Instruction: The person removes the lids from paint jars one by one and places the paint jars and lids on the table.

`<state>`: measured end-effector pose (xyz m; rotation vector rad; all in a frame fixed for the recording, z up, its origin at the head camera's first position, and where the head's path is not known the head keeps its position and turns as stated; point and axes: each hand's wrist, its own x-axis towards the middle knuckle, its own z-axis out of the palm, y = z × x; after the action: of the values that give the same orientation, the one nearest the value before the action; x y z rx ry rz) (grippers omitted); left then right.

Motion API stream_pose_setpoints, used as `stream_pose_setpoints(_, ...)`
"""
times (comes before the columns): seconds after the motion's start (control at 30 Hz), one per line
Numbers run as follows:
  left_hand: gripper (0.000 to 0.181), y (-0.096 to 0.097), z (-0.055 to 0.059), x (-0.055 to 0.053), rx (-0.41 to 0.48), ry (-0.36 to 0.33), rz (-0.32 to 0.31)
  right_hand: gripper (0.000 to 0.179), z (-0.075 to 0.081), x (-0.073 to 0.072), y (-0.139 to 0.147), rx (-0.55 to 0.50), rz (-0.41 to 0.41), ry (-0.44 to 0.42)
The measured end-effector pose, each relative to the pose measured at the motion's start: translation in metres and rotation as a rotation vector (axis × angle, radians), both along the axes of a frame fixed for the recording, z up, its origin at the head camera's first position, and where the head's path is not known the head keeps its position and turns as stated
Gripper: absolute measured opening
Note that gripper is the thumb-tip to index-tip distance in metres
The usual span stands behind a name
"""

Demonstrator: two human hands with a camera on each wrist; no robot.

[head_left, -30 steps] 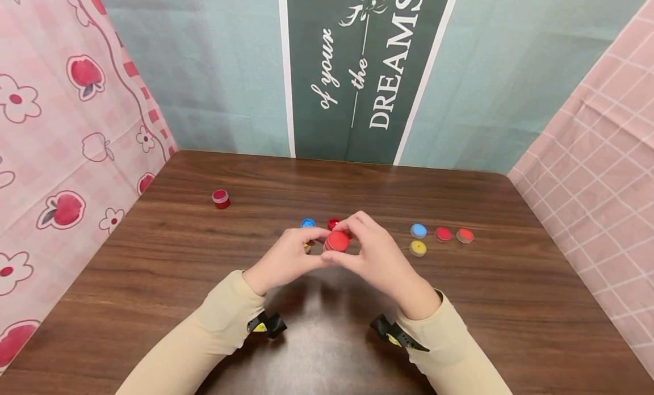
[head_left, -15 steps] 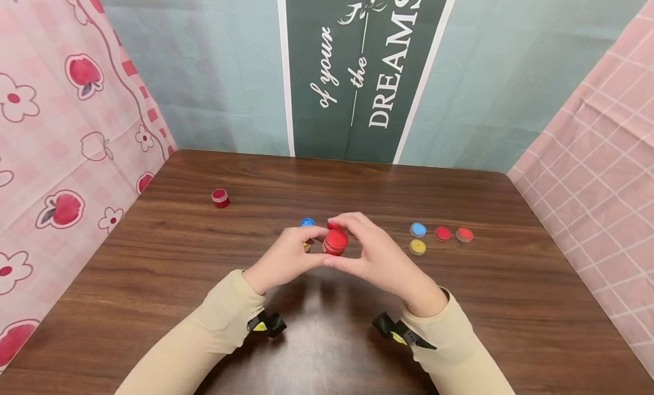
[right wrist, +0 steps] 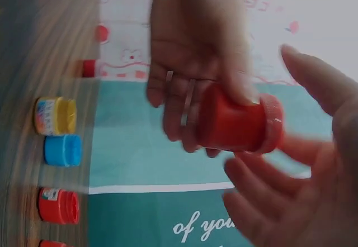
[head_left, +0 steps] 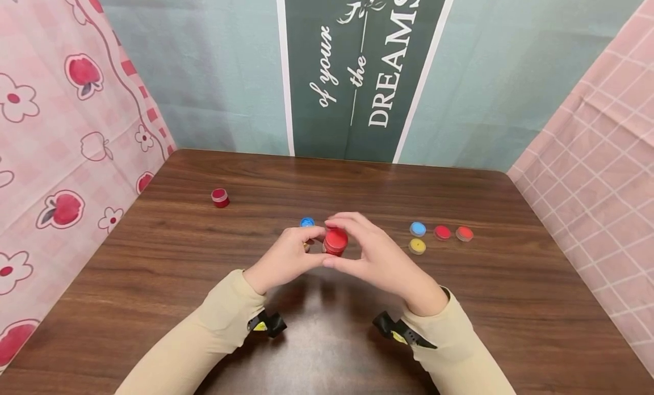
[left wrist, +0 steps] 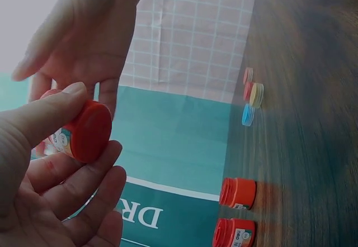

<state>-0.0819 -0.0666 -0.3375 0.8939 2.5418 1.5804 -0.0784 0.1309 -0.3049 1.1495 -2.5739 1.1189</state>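
Observation:
Above the middle of the table, my left hand grips a small red paint jar between thumb and fingers. In the left wrist view a label shows on the side of the jar. Its ridged red lid faces my right hand in the right wrist view. My right hand is around the lid with thumb and fingers spread; the thumb is apart from it. Whether a right fingertip touches the lid is hard to tell, as that view is blurred.
Behind the hands stand lidless paint jars: yellow, blue and red. To the right lie blue, yellow, red and orange-red lids. A dark red jar stands far left. Curtains border the table.
My right fingers have lifted from the lid and spread wider. The red jar has tipped slightly, showing more of its side. My left hand has stayed nearly still.

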Motion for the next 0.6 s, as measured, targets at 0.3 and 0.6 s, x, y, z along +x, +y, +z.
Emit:
stream_pose_setpoints(0.3, 0.029, 0.001, 0.001, 0.0, 0.015, -0.055, -0.021, 0.038, 0.0, 0.0, 0.003, 0.032, -0.015, -0.035)
stream_pose_setpoints(0.6, 0.032, 0.0, -0.001, -0.001, 0.009, -0.041, -0.005, 0.049, -0.002, 0.0, -0.001, 0.049, -0.088, -0.001)
